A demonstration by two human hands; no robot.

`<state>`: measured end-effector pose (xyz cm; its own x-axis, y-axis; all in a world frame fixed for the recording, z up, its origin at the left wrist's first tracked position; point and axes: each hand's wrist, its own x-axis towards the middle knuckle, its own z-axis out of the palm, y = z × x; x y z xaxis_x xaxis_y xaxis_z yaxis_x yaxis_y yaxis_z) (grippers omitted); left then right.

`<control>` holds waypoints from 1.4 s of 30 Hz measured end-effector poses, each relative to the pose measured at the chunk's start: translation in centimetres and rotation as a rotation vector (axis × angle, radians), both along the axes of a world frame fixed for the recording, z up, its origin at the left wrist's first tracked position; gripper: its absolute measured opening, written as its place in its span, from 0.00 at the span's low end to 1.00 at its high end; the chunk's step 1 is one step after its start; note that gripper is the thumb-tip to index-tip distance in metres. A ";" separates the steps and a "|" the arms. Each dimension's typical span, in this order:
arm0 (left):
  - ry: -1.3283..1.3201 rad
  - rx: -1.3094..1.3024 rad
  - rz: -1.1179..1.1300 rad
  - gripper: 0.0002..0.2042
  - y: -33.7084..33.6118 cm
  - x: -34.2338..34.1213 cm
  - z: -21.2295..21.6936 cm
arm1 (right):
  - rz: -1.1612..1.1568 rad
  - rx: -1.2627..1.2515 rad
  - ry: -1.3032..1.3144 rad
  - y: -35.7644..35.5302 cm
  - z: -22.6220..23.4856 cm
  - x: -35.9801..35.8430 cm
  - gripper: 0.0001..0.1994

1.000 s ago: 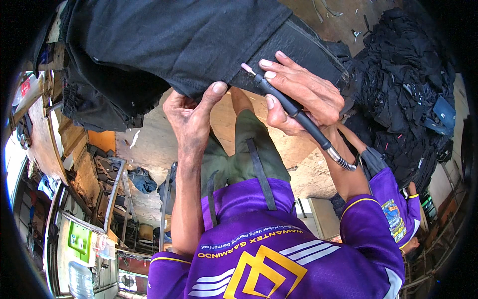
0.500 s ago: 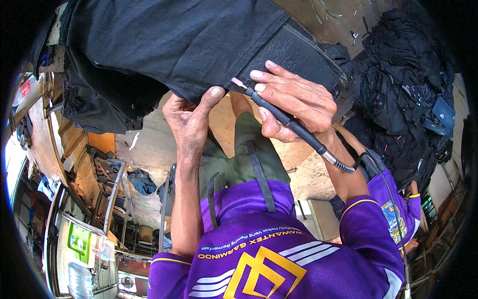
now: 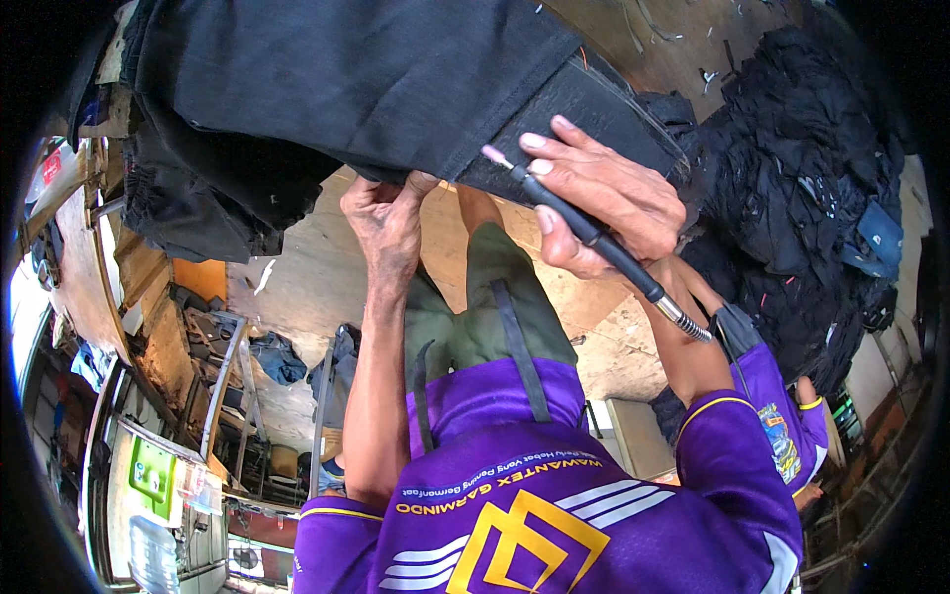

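Observation:
A black garment (image 3: 327, 84), perhaps a trouser leg, is drawn over a flat black board (image 3: 584, 99) whose bare end sticks out to the right. My left hand (image 3: 386, 228) grips the garment's near edge, thumb up at the cloth, the other fingers partly hidden beneath. In my right hand (image 3: 618, 203) is a black rotary grinder handpiece (image 3: 586, 230) with a small pink tip (image 3: 495, 154) and a metal spring at its cable end. The tip points up and left, over the board near the garment's hem; whether it touches cannot be told.
A large heap of black clothes (image 3: 792, 198) lies on the right, with a blue piece (image 3: 876, 238) on it. Another person in purple (image 3: 777, 416) sits at lower right. Metal frames (image 3: 226, 386), a green tray (image 3: 151, 478) and a clear water bottle (image 3: 155, 554) stand at lower left.
My right hand and the handpiece have shifted slightly right, its tip moving off the hem toward the bare board. My left thumb has slid a little under the garment's edge.

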<state>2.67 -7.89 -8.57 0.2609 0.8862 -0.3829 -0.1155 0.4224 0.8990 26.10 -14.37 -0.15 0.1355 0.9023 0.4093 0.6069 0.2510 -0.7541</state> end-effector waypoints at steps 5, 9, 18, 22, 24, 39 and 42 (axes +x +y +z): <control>0.023 0.024 -0.014 0.12 -0.1 0.0 0.2 | 0.080 -0.023 -0.009 0.0 0.0 -0.2 0.16; 0.045 0.012 0.008 0.11 -0.1 0.1 0.2 | 0.068 -0.007 -0.018 0.1 -0.2 -0.1 0.17; 0.064 0.015 0.002 0.12 -0.2 0.1 -0.5 | -0.012 -0.023 -0.009 -0.3 -0.3 0.3 0.17; 0.042 0.016 0.014 0.11 -0.2 0.2 -0.6 | -0.049 -0.023 -0.012 -0.3 -0.3 0.3 0.16; 0.055 0.019 0.007 0.11 -0.2 0.2 -0.6 | -0.063 -0.032 -0.019 -0.3 -0.2 0.3 0.16; 0.042 0.011 0.037 0.05 -0.3 1.3 -2.0 | -0.108 0.004 0.071 -0.1 -0.2 1.0 0.15; 0.097 -0.004 0.071 0.04 -0.3 2.1 -3.7 | -0.022 -0.030 0.018 -0.2 -0.1 1.3 0.14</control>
<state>4.75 -8.23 -12.24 0.1587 0.8997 -0.4066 -0.0577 0.4195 0.9059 27.40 -14.55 -0.22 0.1626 0.9108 0.3796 0.5984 0.2148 -0.7719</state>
